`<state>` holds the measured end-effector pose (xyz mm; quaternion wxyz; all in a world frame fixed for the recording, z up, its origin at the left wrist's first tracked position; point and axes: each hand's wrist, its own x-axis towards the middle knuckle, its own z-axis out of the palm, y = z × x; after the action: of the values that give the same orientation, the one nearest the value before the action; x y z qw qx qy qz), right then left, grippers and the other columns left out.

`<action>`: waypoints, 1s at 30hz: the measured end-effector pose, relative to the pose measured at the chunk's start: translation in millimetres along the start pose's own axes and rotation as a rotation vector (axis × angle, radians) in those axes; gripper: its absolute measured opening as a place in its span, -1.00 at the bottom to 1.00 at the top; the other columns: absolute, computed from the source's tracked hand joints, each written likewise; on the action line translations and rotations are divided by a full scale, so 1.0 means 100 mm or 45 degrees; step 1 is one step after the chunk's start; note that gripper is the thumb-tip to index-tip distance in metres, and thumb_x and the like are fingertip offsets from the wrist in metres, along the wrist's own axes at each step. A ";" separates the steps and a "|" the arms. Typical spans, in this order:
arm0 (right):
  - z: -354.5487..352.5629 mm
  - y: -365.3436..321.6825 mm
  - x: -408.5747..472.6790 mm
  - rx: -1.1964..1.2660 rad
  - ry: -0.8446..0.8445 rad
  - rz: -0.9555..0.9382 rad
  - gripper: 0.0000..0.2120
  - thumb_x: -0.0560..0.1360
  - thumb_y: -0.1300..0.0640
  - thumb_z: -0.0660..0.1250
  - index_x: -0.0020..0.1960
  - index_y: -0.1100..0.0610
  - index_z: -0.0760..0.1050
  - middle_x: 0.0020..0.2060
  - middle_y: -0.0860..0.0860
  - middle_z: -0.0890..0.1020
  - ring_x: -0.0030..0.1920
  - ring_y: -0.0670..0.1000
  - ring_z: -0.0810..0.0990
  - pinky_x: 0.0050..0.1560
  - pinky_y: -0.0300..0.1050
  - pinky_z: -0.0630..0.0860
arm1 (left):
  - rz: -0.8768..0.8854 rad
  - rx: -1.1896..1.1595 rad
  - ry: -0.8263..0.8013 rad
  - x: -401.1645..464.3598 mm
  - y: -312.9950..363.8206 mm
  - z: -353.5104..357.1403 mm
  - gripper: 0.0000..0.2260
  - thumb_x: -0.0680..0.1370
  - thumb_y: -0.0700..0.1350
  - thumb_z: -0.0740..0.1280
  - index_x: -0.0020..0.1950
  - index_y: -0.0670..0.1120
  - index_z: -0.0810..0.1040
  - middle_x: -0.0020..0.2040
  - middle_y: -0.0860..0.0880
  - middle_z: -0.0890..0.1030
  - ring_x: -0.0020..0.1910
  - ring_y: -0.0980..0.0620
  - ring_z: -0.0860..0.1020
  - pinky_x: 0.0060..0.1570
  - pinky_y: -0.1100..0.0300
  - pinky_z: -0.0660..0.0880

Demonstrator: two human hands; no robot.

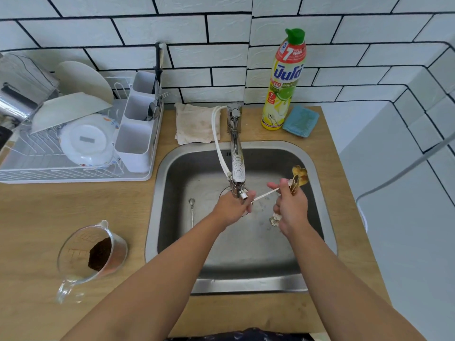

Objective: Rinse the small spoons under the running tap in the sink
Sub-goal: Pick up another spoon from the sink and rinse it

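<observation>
Nearest, by the front left edge of the surface (37, 217), a glass measuring jug (92, 252) lies tilted with dark grounds inside. Beyond it, both forearms reach over the sink (317, 168). The left hand (230, 209) is closed round one end of a thin white-handled spoon (266, 194), right beneath the tap (237, 168) spout. The right hand (291, 207) pinches that spoon's other end and also grips a bundle of small gold spoons (299, 177), their bowls fanned upward toward the sink's right wall. A flower-shaped handle end (275, 221) shows below the right hand. One more long-handled spoon (191, 210) lies loose on the sink's floor, left of the drain.

Whether water is flowing is hard to tell; no stream shows clearly. To rinse well, each bowl should probably pass singly under the spout, turned so both faces are washed, with the bundle kept firm so none slips away.

At the far edge stand a cloth (194, 124), a detergent bottle (285, 80), a blue sponge (300, 120) and, far left, a dish rack (81, 143).
</observation>
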<state>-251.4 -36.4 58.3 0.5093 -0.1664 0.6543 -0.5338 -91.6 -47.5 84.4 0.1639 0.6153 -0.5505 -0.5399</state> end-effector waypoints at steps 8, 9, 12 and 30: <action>0.25 0.30 -0.30 -0.251 -0.519 0.159 -0.88 0.52 0.15 0.48 0.03 0.12 0.58 -0.34 0.02 0.61 -0.54 -0.12 0.26 -0.56 -0.24 0.21 | -0.278 -0.652 -0.269 -0.26 -0.28 -0.12 -0.75 0.70 0.05 0.14 0.13 -0.01 0.56 -0.38 0.11 0.30 -0.47 0.16 0.15 -0.57 0.32 0.08; 0.29 0.34 -0.33 -0.263 -0.523 0.167 -0.87 0.51 0.14 0.48 0.01 0.16 0.61 -0.32 0.04 0.61 -0.54 -0.11 0.25 -0.57 -0.24 0.21 | -0.337 -0.692 -0.231 -0.31 -0.32 -0.15 -0.77 0.69 0.02 0.14 0.07 -0.04 0.55 -0.40 0.10 0.29 -0.48 0.16 0.15 -0.58 0.32 0.07; 0.39 0.34 -0.24 -0.130 -0.252 0.226 -0.91 0.55 0.16 0.45 -0.03 0.19 0.62 -0.36 0.05 0.55 -0.59 -0.14 0.23 -0.59 -0.26 0.18 | -0.503 -0.772 -0.153 -0.47 -0.47 -0.23 -0.79 0.66 -0.07 0.13 -0.08 -0.09 0.49 -0.44 0.08 0.26 -0.50 0.13 0.12 -0.61 0.32 0.03; 0.40 0.40 -0.24 0.002 -0.298 0.353 -0.87 0.49 0.22 0.51 0.00 0.09 0.61 -0.47 -0.09 0.49 -0.58 -0.16 0.22 -0.60 -0.27 0.18 | -0.329 -0.516 -0.110 -0.70 -0.49 -0.21 -0.85 0.68 -0.05 0.18 -0.05 -0.07 0.39 -0.33 0.02 0.34 -0.45 0.12 0.21 -0.49 0.25 0.13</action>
<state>-194.5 -24.1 39.4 0.6508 -0.1351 0.6068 -0.4358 -36.3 20.9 87.0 0.1896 0.6115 -0.3541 -0.6817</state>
